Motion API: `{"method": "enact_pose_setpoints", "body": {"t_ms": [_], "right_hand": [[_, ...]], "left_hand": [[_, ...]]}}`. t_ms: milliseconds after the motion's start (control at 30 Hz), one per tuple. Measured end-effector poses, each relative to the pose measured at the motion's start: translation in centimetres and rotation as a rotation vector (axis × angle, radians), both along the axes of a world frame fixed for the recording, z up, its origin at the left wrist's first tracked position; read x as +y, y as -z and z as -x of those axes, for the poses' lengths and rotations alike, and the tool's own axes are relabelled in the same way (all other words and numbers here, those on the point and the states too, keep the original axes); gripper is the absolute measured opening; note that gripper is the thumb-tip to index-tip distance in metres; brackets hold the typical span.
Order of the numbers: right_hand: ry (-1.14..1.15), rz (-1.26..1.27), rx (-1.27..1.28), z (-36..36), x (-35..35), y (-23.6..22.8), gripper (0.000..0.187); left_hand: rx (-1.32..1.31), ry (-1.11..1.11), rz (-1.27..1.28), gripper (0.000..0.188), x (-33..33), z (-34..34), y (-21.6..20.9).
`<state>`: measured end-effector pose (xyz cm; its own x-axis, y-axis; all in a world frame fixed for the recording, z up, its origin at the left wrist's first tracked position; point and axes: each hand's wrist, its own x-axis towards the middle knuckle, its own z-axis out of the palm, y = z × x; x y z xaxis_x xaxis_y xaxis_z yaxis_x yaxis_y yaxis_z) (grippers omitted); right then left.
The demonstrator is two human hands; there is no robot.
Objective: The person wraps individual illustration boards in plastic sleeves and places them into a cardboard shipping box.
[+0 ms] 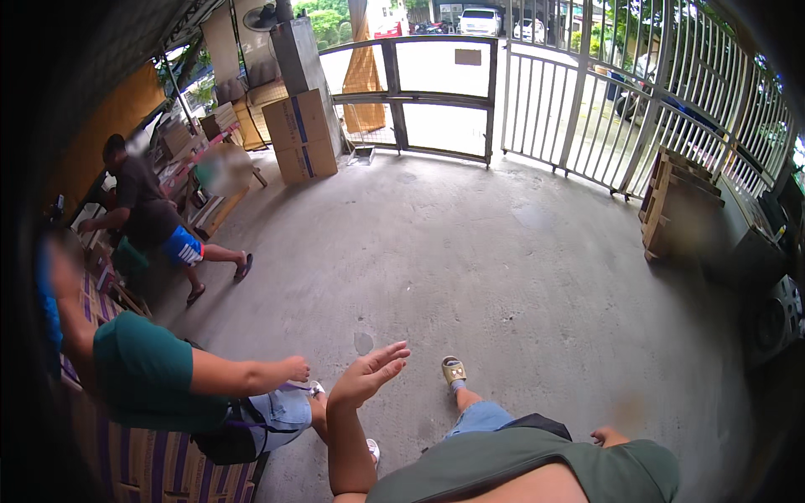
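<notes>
My left hand (369,377) is raised at the lower middle with its fingers stretched out, and nothing lies in it. Low at my right side, my right hand (610,437) shows only in part past my green top (503,469). How its fingers are set is too small to make out, and I see nothing held in it. My foot in a beige slide (454,369) steps on the concrete floor (436,251). Close on my left stands a person in a teal shirt (142,369), one arm reaching toward my left hand without touching it.
Another person in dark clothes (147,197) is beside cluttered shelves at the left. Taped cartons (168,461) are stacked at lower left; a large cardboard box (299,138) leans by a pillar. Metal gates (402,101) close the far side. Wooden pallets (679,201) and a washing machine (776,318) stand right.
</notes>
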<state>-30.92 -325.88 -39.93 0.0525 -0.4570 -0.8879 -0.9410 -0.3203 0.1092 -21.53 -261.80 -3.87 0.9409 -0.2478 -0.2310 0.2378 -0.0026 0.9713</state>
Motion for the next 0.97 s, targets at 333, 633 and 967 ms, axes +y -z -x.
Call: {"method": "enact_pose_setpoints", "body": {"t_ms": [333,633,967], "right_hand": [[-0.929,0.004,-0.587,-53.9,30.7,-4.3,0.04],[-1.071,-0.488,-1.062,-81.6,64.7,-6.8,0.038],[-0.982,-0.151,-0.414,-91.1,66.3,-2.9,0.05]], "left_hand": [[0.073,-0.398,-0.022,0.049,11.9,-21.1,3.7],[0.257,-0.633,0.047,0.046,26.3,-33.7,8.8],[0.172,-0.742,-0.054,0.053,49.1,-53.5,8.1]]}}
